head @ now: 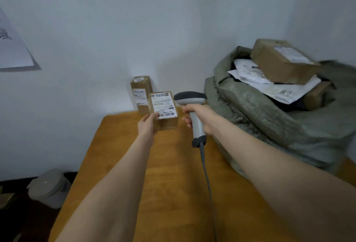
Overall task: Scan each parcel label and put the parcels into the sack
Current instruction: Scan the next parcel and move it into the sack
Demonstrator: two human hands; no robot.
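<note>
Over table (169, 184) | left hand (147, 125) fingers (154, 115) hold parcel (167, 121) | right hand (204, 118) fingers (185, 121) grip scanner (191, 97)

We count one scanner (192, 105), one sack (269, 122) and four cardboard boxes: a tall box (140, 95) and a squat box (165, 110) on the far counter (163, 184), then a top box (283, 60) and a half-hidden box (317, 95) on the right. There are at least two white mailers (279, 91).
</note>
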